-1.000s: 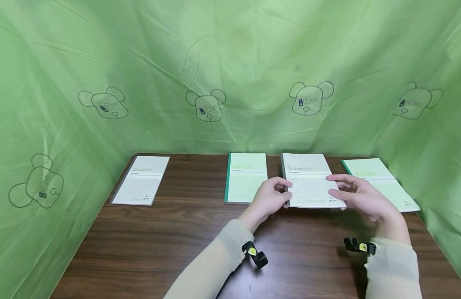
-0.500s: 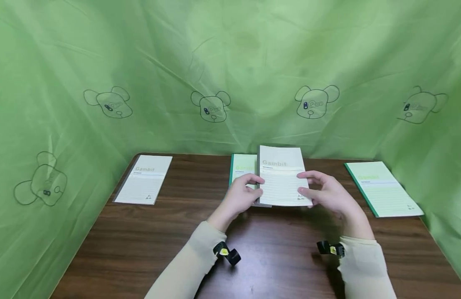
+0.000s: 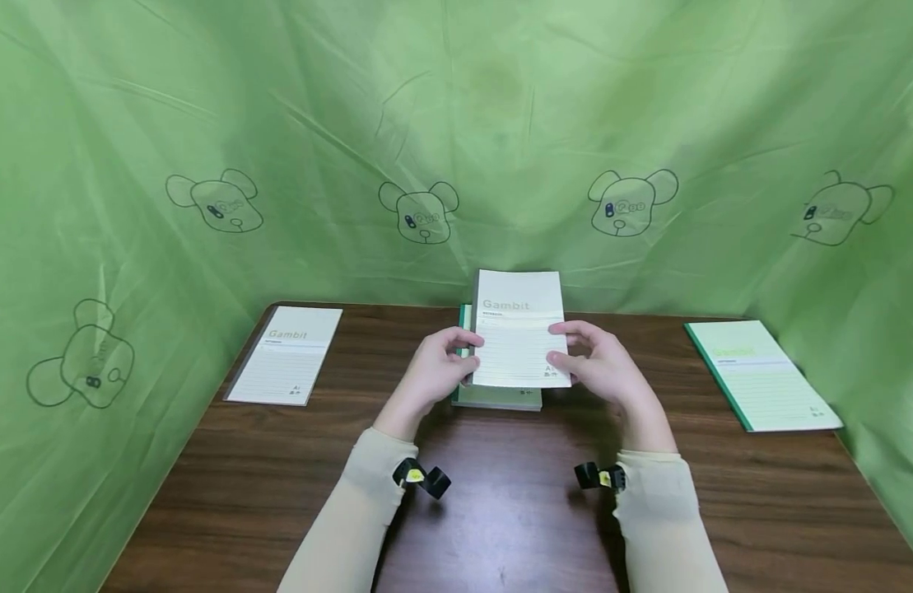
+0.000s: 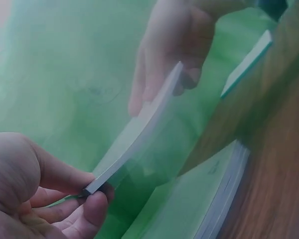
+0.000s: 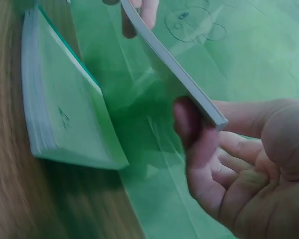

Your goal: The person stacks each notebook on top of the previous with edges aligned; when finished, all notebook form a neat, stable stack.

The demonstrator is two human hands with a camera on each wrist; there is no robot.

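A white notebook (image 3: 517, 338) with a dark grey spine and "Gambit" on its cover is held raised between both hands. My left hand (image 3: 435, 369) pinches its spine edge near the lower left corner, thumb above and fingers beneath. On the opposite edge, my right hand (image 3: 603, 362) pinches near the lower right corner. Below it, a stack of notebooks (image 3: 498, 399) with a green-spined one on top lies on the table, mostly covered in the head view. Both wrist views show air between the held notebook and the stack (image 5: 72, 109).
A grey-spined notebook (image 3: 286, 356) lies at the far left of the wooden table (image 3: 293, 486). Toward the right edge lies a green-spined notebook (image 3: 763, 375). Green curtain (image 3: 500, 148) with bear drawings hangs behind the table and along its sides.
Both hands have carried the white notebook leftward and up, from beside the right-hand green-spined notebook to above the middle stack. The notebooks at far left and right stay put.
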